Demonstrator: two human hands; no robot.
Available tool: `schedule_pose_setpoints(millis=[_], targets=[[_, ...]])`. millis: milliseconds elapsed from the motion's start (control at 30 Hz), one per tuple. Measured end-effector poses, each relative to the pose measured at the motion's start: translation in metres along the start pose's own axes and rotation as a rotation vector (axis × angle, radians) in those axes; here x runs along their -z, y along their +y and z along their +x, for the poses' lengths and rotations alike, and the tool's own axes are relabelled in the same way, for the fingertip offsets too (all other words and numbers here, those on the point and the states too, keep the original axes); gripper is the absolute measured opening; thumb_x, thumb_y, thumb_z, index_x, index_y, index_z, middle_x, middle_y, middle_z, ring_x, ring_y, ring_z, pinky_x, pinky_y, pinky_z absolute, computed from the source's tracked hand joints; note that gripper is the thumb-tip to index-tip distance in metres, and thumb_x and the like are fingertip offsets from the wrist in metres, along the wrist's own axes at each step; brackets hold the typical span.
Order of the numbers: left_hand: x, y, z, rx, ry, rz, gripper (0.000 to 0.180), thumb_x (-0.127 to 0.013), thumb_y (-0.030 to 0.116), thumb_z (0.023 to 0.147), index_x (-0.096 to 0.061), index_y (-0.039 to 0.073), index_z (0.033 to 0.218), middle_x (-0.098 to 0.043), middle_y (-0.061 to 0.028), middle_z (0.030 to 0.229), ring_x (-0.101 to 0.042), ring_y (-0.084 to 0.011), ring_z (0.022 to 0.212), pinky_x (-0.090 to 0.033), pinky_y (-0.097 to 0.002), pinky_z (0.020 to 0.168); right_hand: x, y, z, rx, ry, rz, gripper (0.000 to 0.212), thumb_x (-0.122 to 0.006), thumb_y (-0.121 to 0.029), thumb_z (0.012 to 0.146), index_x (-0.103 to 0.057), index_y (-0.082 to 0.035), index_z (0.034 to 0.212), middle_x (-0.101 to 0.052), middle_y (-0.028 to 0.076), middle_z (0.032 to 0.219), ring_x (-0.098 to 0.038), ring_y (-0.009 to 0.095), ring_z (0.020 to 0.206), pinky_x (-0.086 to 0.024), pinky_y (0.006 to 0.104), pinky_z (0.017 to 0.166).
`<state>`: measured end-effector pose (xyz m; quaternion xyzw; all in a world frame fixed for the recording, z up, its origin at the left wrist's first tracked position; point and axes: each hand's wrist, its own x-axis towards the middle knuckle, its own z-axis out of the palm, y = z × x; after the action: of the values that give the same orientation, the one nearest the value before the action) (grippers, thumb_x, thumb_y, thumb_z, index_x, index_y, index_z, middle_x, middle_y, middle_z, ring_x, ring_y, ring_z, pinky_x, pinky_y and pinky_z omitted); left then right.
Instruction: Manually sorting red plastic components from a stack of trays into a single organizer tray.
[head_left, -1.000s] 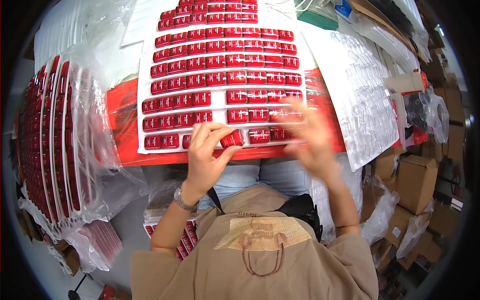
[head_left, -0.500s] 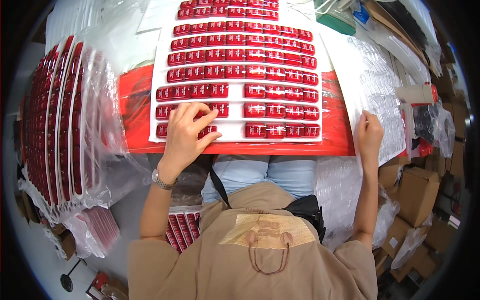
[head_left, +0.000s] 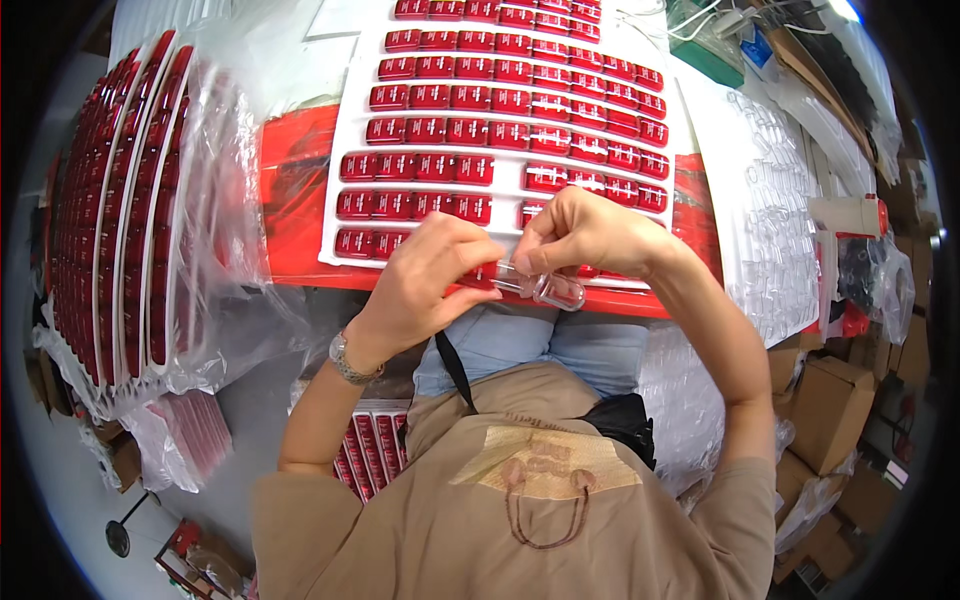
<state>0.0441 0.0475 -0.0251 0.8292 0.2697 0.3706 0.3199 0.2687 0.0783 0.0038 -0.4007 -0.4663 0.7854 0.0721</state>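
We are looking down at a red table [head_left: 300, 200] that is carrying nearly everything here. A white tray [head_left: 350, 150] is lying flat across its middle, holding rows of small red cases [head_left: 470, 98]. To its right, a sheet of clear plastic blister shells [head_left: 775, 240] is resting on the surface. At the left edge, a bagged stack of filled trays [head_left: 120, 210] is standing on edge, leaning beside the table.
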Motion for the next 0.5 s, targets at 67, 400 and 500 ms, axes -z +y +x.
schedule_pose_setpoints(millis=[67, 400, 500], targets=[[-0.001, -0.002, -0.002, -0.048, -0.014, 0.059, 0.045, -0.078, 0.009, 0.064, -0.059, 0.007, 0.105, -0.056, -0.0086, 0.091, -0.054, -0.0248, 0.082, -0.046, -0.0343, 0.070, -0.004, 0.001, 0.007, -0.028, 0.001, 0.018, 0.013, -0.064, -0.006, 0.083, -0.066, 0.006, 0.085, -0.067, 0.010, 0.073, -0.058, 0.009, 0.053, -0.046, 0.0203, 0.049], [-0.035, -0.028, -0.006, 0.011, -0.040, 0.415, 0.028, -0.074, 0.020, 0.069, -0.066, 0.011, 0.095, -0.056, -0.0035, 0.093, -0.052, -0.0200, 0.082, -0.042, -0.0347, 0.071, 0.051, 0.056, -0.054, 0.444, 0.687, 0.543, 0.029, -0.057, -0.014, 0.091, -0.056, 0.007, 0.110, -0.064, 0.018, 0.100, -0.062, 0.014, 0.075, -0.054, 0.0234, 0.067], [-0.041, -0.027, -0.010, -0.002, -0.058, 0.432, 0.033, -0.072, 0.023, 0.071, -0.066, 0.010, 0.102, -0.057, -0.0054, 0.095, -0.052, -0.0215, 0.082, -0.042, -0.0358, 0.072, 0.051, 0.062, -0.060, 0.473, 0.777, 0.747, 0.033, -0.053, -0.015, 0.093, -0.052, 0.010, 0.114, -0.062, 0.020, 0.103, -0.064, 0.019, 0.088, -0.055, 0.0263, 0.080]])
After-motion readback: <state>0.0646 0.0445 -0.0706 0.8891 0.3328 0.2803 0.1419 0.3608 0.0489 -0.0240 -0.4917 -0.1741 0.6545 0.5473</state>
